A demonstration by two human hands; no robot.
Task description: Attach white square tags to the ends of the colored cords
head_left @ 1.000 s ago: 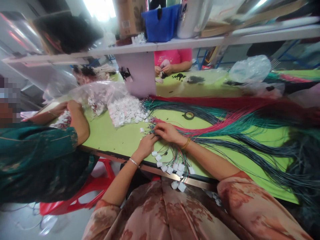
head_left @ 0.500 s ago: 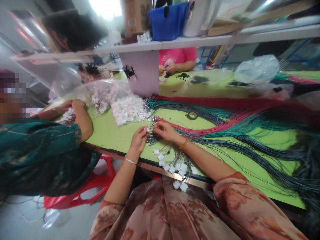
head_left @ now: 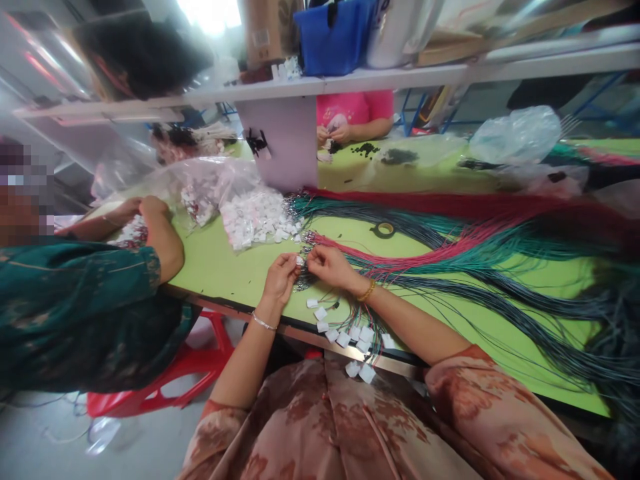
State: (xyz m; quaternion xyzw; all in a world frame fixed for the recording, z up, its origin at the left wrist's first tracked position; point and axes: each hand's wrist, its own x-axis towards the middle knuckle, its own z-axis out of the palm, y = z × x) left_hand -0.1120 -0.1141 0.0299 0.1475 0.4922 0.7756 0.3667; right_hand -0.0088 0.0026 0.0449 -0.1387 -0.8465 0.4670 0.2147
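Observation:
My left hand (head_left: 281,277) pinches a small white plastic connector housing (head_left: 299,261) between thumb and fingers. Close on its right, my right hand (head_left: 329,265) has its fingers pressed together at the housing; a thin wire end seems to be in them, but it is too small to make out. Beneath both hands lie the metal-tipped ends of dark wires (head_left: 301,283). Red wires (head_left: 345,250) and green wires run off to the right beyond my right hand. Several white connectors with wires attached (head_left: 355,333) lie at the table's front edge, some hanging over it.
An open plastic bag of white housings (head_left: 255,217) lies behind my hands. A roll of black tape (head_left: 383,230) sits among the wires. At left, a co-worker's arm (head_left: 167,243) rests on the green table (head_left: 220,270). A shelf (head_left: 380,81) crosses above, holding a blue bin (head_left: 330,40).
My left hand has turned slightly and brought the white housing a little to the right, closer to my right fingers. The rest of the table looks the same.

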